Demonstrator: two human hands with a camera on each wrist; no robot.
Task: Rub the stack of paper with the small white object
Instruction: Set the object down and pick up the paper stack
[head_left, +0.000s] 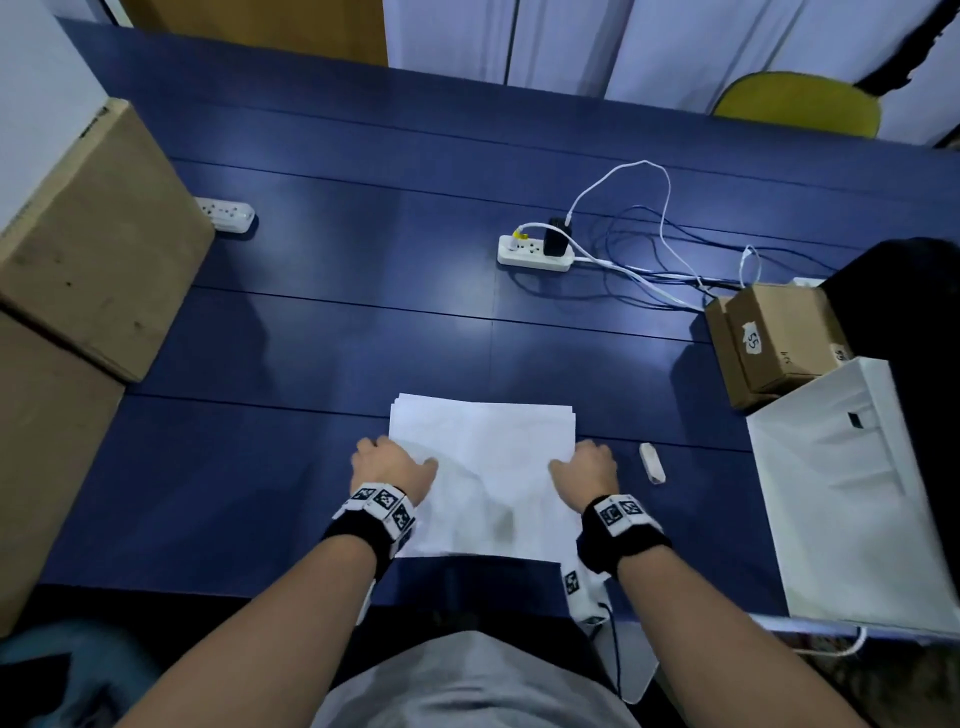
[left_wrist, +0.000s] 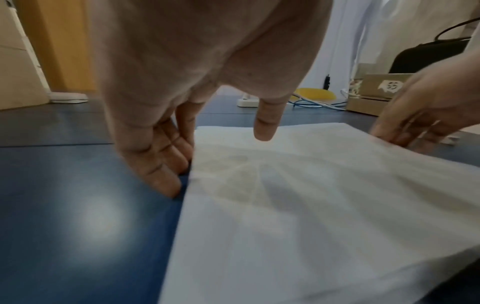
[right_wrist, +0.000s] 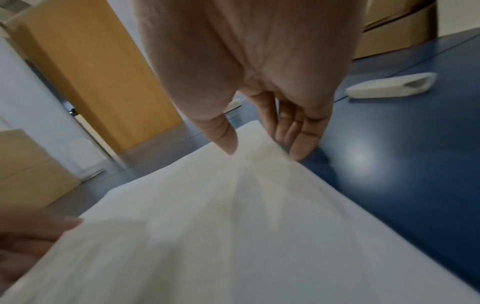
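Bare blue table (head_left: 311, 364) is lying open beyond the stack of paper (head_left: 483, 467). Cardboard boxes (head_left: 93, 244) are crowding its left; a white tray (head_left: 857, 493) is blocking its right.

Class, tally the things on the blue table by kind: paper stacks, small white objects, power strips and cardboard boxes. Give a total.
Stack of paper: 1
Small white object: 1
Power strips: 2
Cardboard boxes, large and small: 2
Total: 6
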